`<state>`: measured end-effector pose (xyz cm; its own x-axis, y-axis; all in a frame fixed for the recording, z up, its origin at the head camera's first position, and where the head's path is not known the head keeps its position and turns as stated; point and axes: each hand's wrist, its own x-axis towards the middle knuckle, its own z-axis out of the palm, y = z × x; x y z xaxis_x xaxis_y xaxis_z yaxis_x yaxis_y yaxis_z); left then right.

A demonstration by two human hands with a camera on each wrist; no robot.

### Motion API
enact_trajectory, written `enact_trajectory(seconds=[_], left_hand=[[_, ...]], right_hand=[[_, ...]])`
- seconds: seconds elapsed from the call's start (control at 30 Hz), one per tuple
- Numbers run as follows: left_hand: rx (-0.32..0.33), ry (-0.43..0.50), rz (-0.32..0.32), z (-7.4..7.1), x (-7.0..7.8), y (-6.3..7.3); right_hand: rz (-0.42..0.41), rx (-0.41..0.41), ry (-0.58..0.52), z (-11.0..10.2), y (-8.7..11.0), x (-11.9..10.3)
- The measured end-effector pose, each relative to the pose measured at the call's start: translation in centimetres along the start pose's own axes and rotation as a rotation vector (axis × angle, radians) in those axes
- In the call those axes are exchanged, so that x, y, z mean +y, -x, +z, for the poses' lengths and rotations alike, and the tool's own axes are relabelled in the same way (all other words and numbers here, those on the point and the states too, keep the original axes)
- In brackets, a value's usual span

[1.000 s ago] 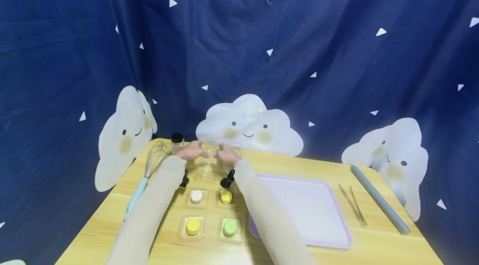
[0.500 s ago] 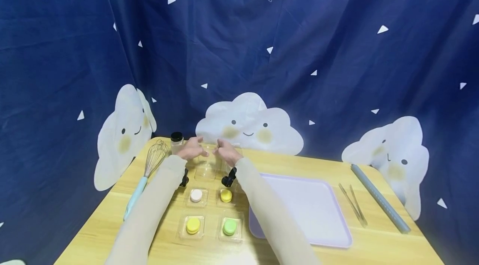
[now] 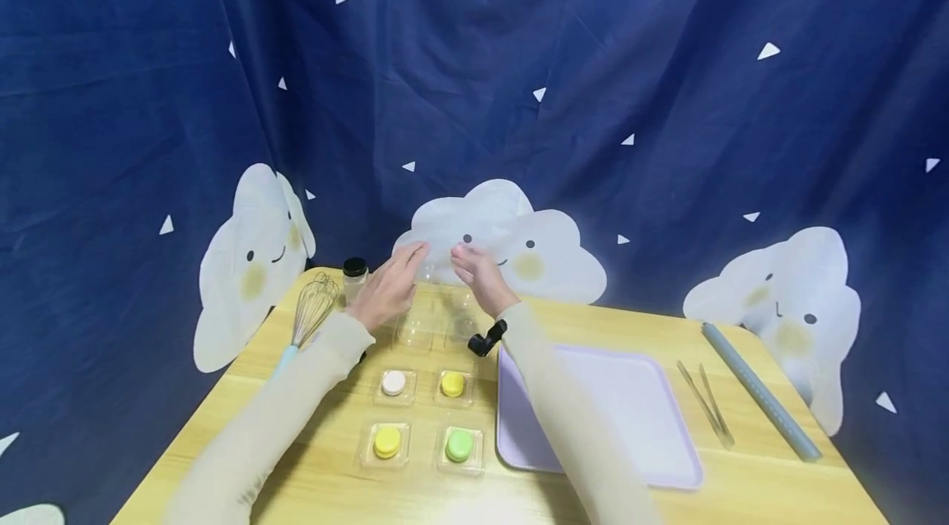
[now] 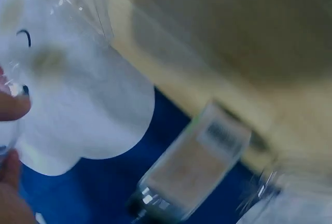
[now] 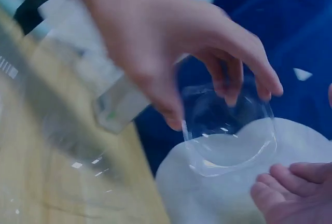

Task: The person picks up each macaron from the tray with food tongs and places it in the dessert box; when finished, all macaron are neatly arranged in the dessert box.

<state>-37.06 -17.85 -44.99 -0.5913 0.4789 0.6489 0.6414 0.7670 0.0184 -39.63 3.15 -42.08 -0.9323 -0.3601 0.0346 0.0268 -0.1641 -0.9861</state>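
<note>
My left hand (image 3: 389,286) grips a small clear plastic container (image 5: 228,146) by its sides, raised over the table's back edge. Fingers are curled round it in the right wrist view. Facing it, my right hand (image 3: 482,274) has its fingers extended and relaxed, a little apart from the container. Beneath both hands stand more clear plastic containers (image 3: 415,331). Closer to me, a white macaron (image 3: 393,382), a yellow one (image 3: 452,383), another yellow macaron (image 3: 386,442) and a green macaron (image 3: 459,444) each sit in a shallow clear tray.
At the back left is a jar (image 4: 197,156) with a black lid, beside a whisk (image 3: 315,307) partly hidden by my left sleeve. A lilac tray (image 3: 638,418) lies right of centre, then tweezers (image 3: 708,405) and a grey-blue rod (image 3: 759,389). A curtain (image 3: 630,55) hangs behind.
Both hands have risen from the clear containers at the back and moved slightly apart. A clear container has come up in my left hand, and the right hand's fingers have straightened.
</note>
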Motion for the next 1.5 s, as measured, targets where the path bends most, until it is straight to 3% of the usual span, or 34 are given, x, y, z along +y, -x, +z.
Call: enact_trajectory(seconds=[0.07,0.17,0.27,0.37,0.47,0.57,1.0,1.1,1.2,1.3,1.4,1.5], left_hand=[[0.075,-0.128,0.169,-0.7,0.3,-0.1],[0.154,-0.283,0.343,-1.6,0.6,-0.4],[0.183,-0.398,0.456,-2.1,1.0,-0.6],[0.166,-0.463,0.534,-2.2,1.4,-0.7],[0.138,-0.497,0.575,-2.2,1.8,-0.5],[0.135,-0.509,0.575,-2.0,2.0,-0.3],[0.165,-0.493,0.562,-1.5,2.3,-0.6],[0.160,-0.403,0.499,-1.5,2.3,-0.6],[0.145,-0.231,0.346,-1.7,2.2,-0.7],[0.106,0.032,0.093,-2.5,2.2,-1.1],[0.028,0.294,-0.172,-3.6,2.1,-1.6],[-0.074,0.509,-0.367,-4.8,1.9,-1.7]], right_hand=[[0.038,-0.037,-0.074,-0.7,0.1,-0.7],[0.132,-0.123,-0.099,-1.8,0.5,-1.2],[0.229,-0.226,-0.130,-2.6,1.1,-0.9],[0.286,-0.326,-0.168,-3.1,1.7,-0.3],[0.291,-0.396,-0.193,-3.4,2.2,0.2],[0.280,-0.425,-0.193,-3.5,2.5,0.6],[0.259,-0.384,-0.200,-3.7,3.0,1.0],[0.236,-0.345,-0.203,-3.3,3.0,0.9],[0.169,-0.274,-0.143,-2.7,3.0,0.6],[0.061,-0.148,-0.026,-1.9,3.1,0.1],[-0.090,0.019,0.180,-1.1,3.3,-0.3],[-0.234,0.154,0.412,-0.5,3.6,-0.3]])
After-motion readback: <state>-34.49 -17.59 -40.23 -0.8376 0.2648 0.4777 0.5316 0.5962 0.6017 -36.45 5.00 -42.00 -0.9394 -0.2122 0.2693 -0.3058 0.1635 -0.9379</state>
